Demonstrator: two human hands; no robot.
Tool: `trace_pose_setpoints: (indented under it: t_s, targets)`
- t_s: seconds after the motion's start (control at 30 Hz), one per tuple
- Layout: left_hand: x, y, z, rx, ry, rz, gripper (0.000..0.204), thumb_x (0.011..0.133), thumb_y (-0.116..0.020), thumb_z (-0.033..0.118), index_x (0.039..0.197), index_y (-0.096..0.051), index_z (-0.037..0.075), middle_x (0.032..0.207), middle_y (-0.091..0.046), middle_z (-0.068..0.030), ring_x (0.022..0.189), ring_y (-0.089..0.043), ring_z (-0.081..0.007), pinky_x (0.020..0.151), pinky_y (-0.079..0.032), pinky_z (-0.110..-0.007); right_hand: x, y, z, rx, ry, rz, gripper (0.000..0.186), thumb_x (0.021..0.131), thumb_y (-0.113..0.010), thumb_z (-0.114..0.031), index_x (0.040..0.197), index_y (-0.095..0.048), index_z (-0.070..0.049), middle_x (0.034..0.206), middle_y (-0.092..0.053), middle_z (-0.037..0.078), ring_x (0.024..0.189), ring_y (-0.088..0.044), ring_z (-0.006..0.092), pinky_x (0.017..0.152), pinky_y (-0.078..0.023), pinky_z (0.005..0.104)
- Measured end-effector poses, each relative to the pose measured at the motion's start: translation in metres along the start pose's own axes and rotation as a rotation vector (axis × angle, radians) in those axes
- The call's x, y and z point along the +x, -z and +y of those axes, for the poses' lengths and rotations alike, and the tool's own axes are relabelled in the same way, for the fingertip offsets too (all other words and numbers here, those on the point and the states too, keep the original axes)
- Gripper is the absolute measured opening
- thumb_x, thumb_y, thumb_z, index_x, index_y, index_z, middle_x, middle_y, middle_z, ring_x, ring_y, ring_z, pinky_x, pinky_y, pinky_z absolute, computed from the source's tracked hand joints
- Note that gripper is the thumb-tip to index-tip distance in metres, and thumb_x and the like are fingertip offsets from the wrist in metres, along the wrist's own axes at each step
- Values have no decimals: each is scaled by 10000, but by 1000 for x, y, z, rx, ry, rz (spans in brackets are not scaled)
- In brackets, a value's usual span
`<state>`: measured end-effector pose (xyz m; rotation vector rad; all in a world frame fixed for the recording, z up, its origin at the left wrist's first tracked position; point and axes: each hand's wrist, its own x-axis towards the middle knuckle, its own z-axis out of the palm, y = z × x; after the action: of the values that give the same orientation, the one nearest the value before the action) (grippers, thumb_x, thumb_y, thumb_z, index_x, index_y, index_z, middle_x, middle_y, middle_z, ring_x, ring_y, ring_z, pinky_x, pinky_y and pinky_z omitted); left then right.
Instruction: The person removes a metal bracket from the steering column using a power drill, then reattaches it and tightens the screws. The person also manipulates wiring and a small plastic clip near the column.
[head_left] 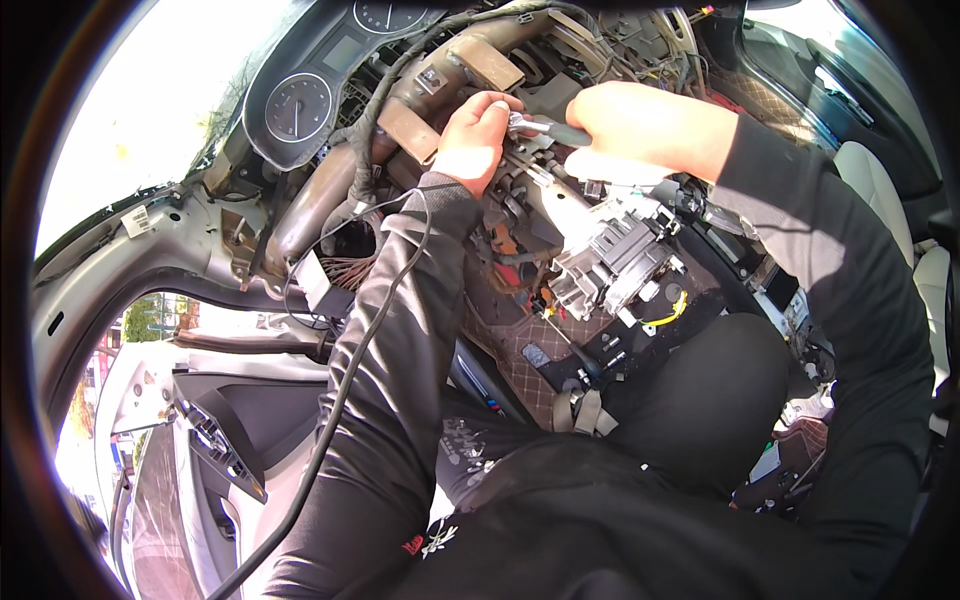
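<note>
Under the instrument cluster [298,106], both my hands are at a metal tool [550,130] with a grey handle. My left hand [478,140] has its fingers closed at the tool's silver end, against the metal bracketry. My right hand [635,128] grips the handle from the right. Around them are the bare metal dashboard beam [431,82], tan brackets [488,62] and a dark wiring loom [373,120]. Just below hangs a steering column assembly [612,255] with a yellow cable [668,313]. A black cable lies over my left sleeve.
An open car door [215,450] is at lower left, a pale seat [865,185] at right. My legs and a quilted brown floor mat [530,370] with loose tools [590,355] are below. A connector box with wires [325,285] hangs left of my left arm.
</note>
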<state>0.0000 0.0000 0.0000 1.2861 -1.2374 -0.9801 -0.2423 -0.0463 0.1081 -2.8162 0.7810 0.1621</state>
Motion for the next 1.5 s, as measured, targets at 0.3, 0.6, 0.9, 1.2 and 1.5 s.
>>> trace_pose_setpoints:
  t_s: [0.3,0.6,0.9,1.2,1.5]
  targets:
    - [1,-7,1,4,10,72,306,1125,-525,191,1272,-697,-15,951,-805,-60,796,-595,-92,771,-473,-272,84,-45,53,-293,-222,505,215,999,-693,-163,1108,-852,-67,1127,-840,160,1061,-819,358,914,-664,480]
    - [-3,-6,10,-69,23,40,297,1121,-515,144,1273,-668,-60,1066,-765,-137,957,-732,-188,950,-568,-340,40,-26,31,-262,-172,319,238,972,-712,-201,1110,-813,-35,1074,-816,195,1037,-806,376,915,-642,491]
    - [-12,-8,14,-88,74,38,304,1114,-519,135,1291,-690,-44,1054,-775,-131,966,-735,-182,956,-570,-317,30,-23,23,-323,-108,292,199,941,-702,-148,1070,-803,-35,974,-810,191,975,-810,395,878,-649,490]
    - [-6,-13,13,-107,38,97,328,1085,-517,121,1274,-684,-89,1038,-754,-128,918,-728,-199,951,-564,-334,109,-51,41,-266,-247,472,245,1000,-712,-184,1175,-856,-89,1216,-819,164,1172,-784,357,956,-651,478]
    - [-7,-10,12,-166,65,49,335,1096,-466,117,1270,-694,-57,1030,-777,-141,938,-728,-193,954,-576,-326,-13,-6,0,23,165,150,348,947,-738,-293,1084,-745,27,994,-767,266,1007,-779,439,902,-617,524]
